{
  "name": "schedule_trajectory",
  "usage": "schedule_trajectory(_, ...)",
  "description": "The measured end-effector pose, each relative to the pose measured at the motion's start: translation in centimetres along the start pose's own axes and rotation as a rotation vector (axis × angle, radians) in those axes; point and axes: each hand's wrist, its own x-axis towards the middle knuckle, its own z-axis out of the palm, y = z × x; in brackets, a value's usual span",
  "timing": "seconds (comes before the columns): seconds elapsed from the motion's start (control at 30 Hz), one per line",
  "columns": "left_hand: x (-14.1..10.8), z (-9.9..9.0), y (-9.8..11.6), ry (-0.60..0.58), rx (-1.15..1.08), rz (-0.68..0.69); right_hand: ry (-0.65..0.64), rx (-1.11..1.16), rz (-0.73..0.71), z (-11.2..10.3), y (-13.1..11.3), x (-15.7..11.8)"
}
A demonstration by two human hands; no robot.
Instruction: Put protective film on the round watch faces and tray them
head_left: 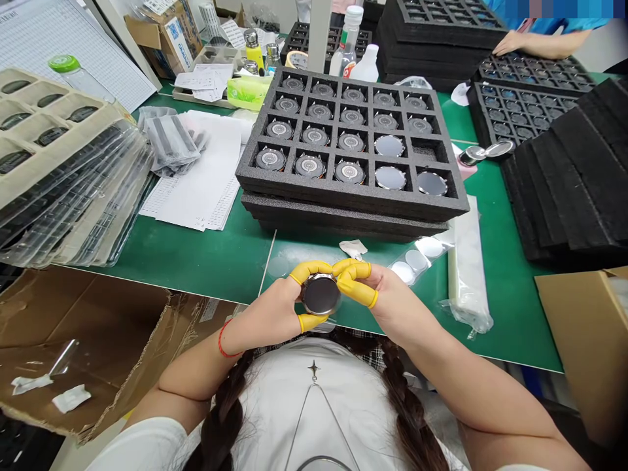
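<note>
A round watch head (321, 296) with a dark face and silver rim is gripped by its edges in my left hand (277, 311), thumb and forefinger in yellow finger cots. Against the watch's upper right edge, my right hand (390, 294) has its yellow-cotted thumb and forefinger pinched together; whatever lies between them is hidden. Beyond my hands, a black foam tray (353, 191) rests on a stack of others. Most pockets hold watch heads with their backs up, three at the right show their faces, and one pocket (426, 151) is vacant.
Round white stickers (416, 260) and a crumpled tissue (353, 248) lie on the green table (304, 252). Stacked plastic trays (98, 183) and papers (206, 176) occupy the left. Black foam stacks (569, 176) stand right. A co-worker's hand (510, 43) touches trays at the back.
</note>
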Motion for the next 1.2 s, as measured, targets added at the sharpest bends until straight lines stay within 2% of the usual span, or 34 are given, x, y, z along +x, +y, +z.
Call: schedule_trajectory(1.2,-0.14,-0.12,-0.18,-0.018,0.028,-0.02,0.01,-0.002,-0.01,0.2,0.27,0.09)
